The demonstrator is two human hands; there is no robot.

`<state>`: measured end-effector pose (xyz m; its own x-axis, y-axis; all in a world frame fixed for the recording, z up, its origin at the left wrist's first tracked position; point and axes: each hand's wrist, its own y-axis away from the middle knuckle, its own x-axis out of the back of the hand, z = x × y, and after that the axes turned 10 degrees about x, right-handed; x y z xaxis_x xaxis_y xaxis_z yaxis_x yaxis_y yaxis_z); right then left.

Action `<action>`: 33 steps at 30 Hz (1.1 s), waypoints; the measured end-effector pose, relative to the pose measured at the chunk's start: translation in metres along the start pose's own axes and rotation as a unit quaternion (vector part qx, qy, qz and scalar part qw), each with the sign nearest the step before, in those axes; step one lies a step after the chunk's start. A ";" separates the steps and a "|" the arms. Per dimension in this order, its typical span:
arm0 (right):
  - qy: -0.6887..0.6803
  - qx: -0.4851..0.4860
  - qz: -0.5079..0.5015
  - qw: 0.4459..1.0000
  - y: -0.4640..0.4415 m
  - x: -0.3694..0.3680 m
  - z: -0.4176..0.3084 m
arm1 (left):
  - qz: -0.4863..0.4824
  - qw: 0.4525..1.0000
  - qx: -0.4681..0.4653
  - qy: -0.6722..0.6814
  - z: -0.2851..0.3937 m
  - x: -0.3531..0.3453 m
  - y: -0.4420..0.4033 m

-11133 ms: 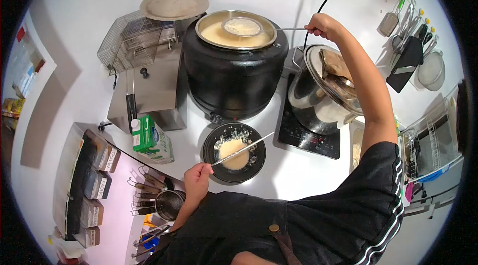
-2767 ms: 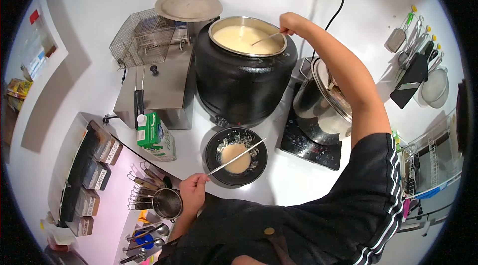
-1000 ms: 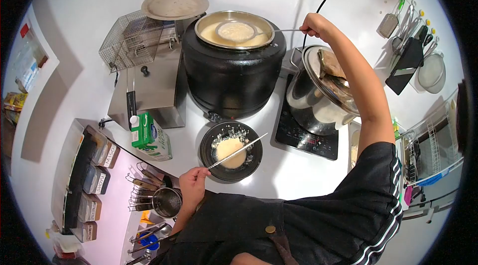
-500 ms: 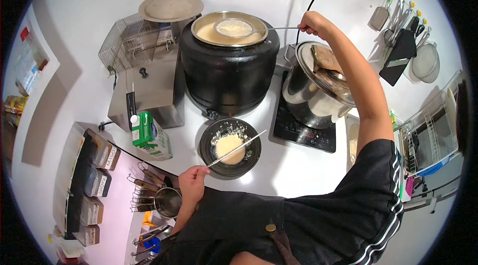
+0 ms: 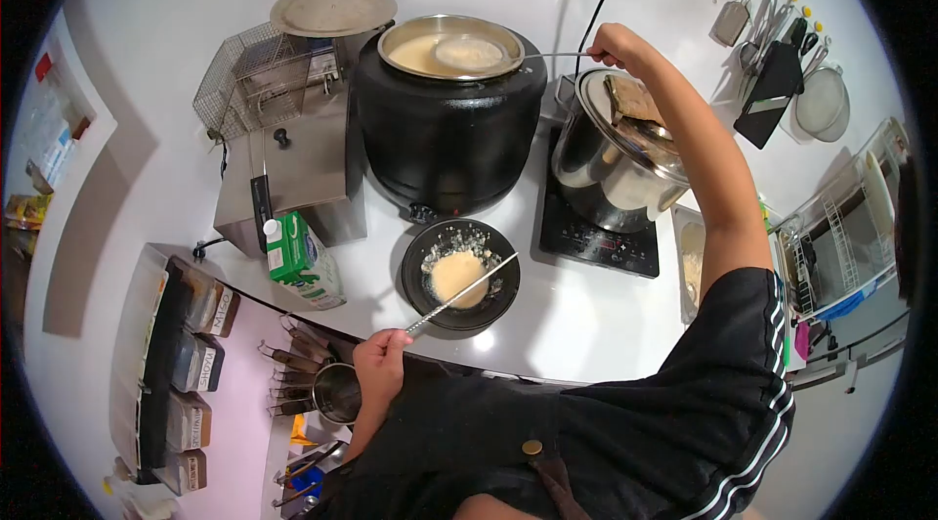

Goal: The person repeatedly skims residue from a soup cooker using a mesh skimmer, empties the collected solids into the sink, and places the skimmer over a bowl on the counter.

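Observation:
My right hand [image 5: 618, 46] is closed round the long thin handle of a round strainer [image 5: 471, 54]. The strainer's bowl sits in the pale, creamy broth inside the black soup kettle [image 5: 445, 144], near its right rim. My left hand [image 5: 379, 361] pinches slender silvery chopsticks [image 5: 451, 299], pressed together so that I cannot count them. They slant over a black bowl [image 5: 414, 278] on the counter. In the bowl lies a pool of creamy liquid [image 5: 457, 278] with whitish bits spread up the far wall.
A green-and-white carton [image 5: 303, 266] stands left of the bowl, beside a steel fryer [image 5: 293, 173] with wire baskets [image 5: 244, 80]. At right, a lidded steel pot [image 5: 601, 153] rests on an induction cooker [image 5: 601, 241]. Utensils hang on the right wall, and labelled containers [image 5: 191, 364] line the lower left.
The strainer's bowl has shifted slightly right and lower into the broth. My left hand holds the chopsticks over the bowl much as before. The whole view has shifted slightly.

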<state>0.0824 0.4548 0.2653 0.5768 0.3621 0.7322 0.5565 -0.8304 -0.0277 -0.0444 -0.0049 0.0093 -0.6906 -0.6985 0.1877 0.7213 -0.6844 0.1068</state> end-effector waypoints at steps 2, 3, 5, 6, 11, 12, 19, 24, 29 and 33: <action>0.014 -0.003 0.006 1.000 0.002 0.001 -0.004 | 0.010 0.999 -0.032 -0.018 -0.002 0.005 0.000; 0.004 0.006 0.016 1.000 0.005 0.004 -0.007 | 0.005 0.999 -0.033 -0.017 -0.002 0.008 0.000; -0.005 0.009 0.029 1.000 0.007 0.003 -0.006 | 0.004 0.998 -0.029 -0.053 -0.003 0.014 -0.001; 0.010 -0.003 0.027 1.000 0.005 -0.001 -0.002 | -0.004 0.998 -0.030 -0.055 -0.005 0.016 -0.003; -0.028 0.011 0.075 0.997 0.011 -0.003 -0.006 | 0.022 0.996 -0.033 -0.086 -0.017 0.019 -0.018; -0.052 0.010 0.077 0.996 0.014 -0.008 -0.007 | 0.027 0.997 -0.032 -0.069 -0.011 0.017 -0.017; -0.153 0.043 0.054 0.986 0.013 -0.019 0.013 | 0.049 0.996 -0.067 -0.017 0.006 -0.008 0.000; -0.277 0.051 0.065 0.957 0.043 -0.021 0.037 | 0.099 0.986 -0.098 -0.093 0.005 -0.055 0.022; -0.415 -0.024 0.001 0.910 0.133 0.050 0.093 | 0.070 0.984 -0.139 -0.091 0.034 -0.144 0.063; -0.370 -0.031 0.021 0.928 0.239 0.133 0.180 | -0.032 0.974 -0.141 -0.177 0.074 -0.243 0.100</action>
<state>0.3993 0.3807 0.2336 0.8624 0.5025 0.0621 0.5029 -0.8643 0.0100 0.1997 0.1116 0.0465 -0.6364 -0.5703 0.5193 0.5990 -0.7896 -0.1330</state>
